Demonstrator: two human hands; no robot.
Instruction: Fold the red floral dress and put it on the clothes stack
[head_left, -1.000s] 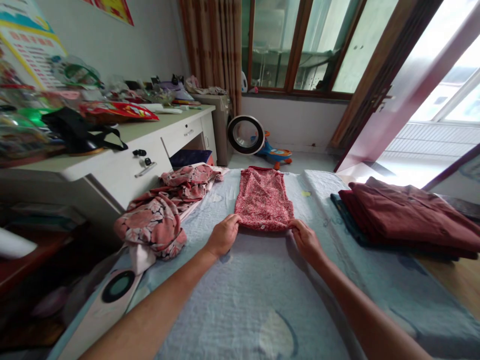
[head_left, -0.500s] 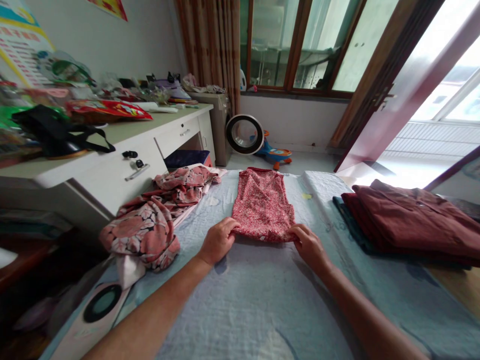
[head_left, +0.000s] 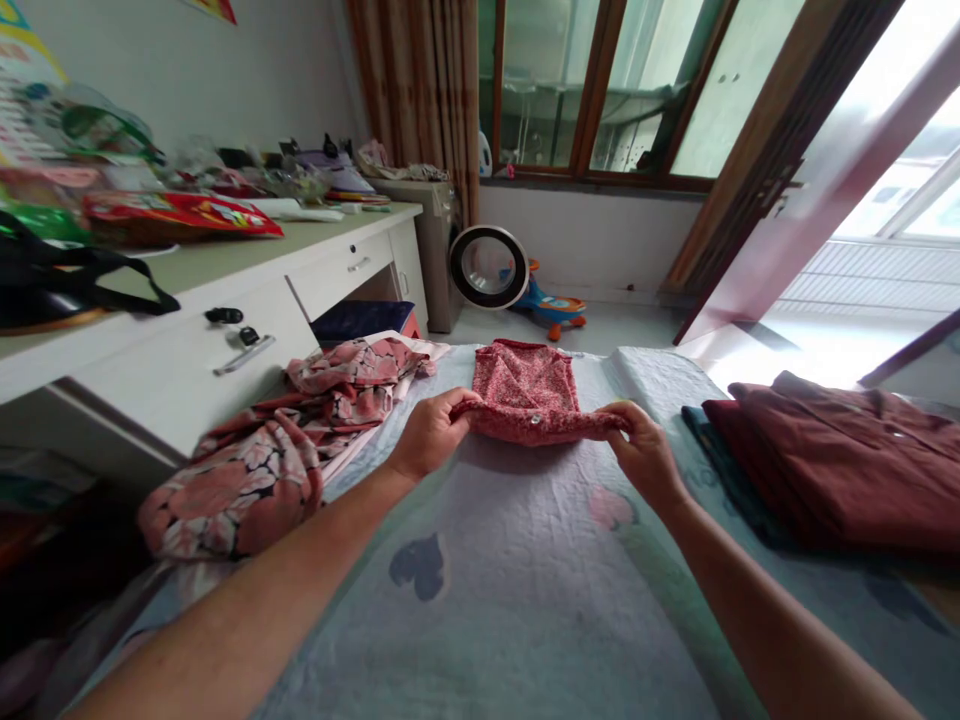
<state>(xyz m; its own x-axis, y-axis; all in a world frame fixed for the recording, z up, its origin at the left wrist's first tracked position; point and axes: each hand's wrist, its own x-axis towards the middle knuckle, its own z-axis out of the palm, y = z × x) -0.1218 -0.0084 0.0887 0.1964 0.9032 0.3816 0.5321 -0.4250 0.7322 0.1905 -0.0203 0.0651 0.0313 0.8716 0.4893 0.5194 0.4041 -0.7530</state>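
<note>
A red garment with a small speckled print [head_left: 526, 380] lies on the pale blue bed sheet [head_left: 517, 560], its near edge raised and bent over. My left hand [head_left: 435, 432] pinches the left end of that edge. At the right end, my right hand [head_left: 643, 450] grips the same edge between thumb and fingers. The lifted strip stretches between both hands, with a small light spot in its middle. The garment's far part rests flat on the sheet. Its exact kind cannot be made out.
Crumpled pink floral cloth [head_left: 247, 480] lies to the left, beside a white desk [head_left: 180, 375] laden with bags and clutter. On the right sits a stack of folded dark red clothes [head_left: 855, 460]. Beyond the bed are an open washing machine door [head_left: 489, 268] and a blue ride-on toy [head_left: 553, 305].
Both hands have raised the garment's near edge and carried it away from me, so the garment now looks shorter. The hands are slightly farther apart. My view has shifted a little.
</note>
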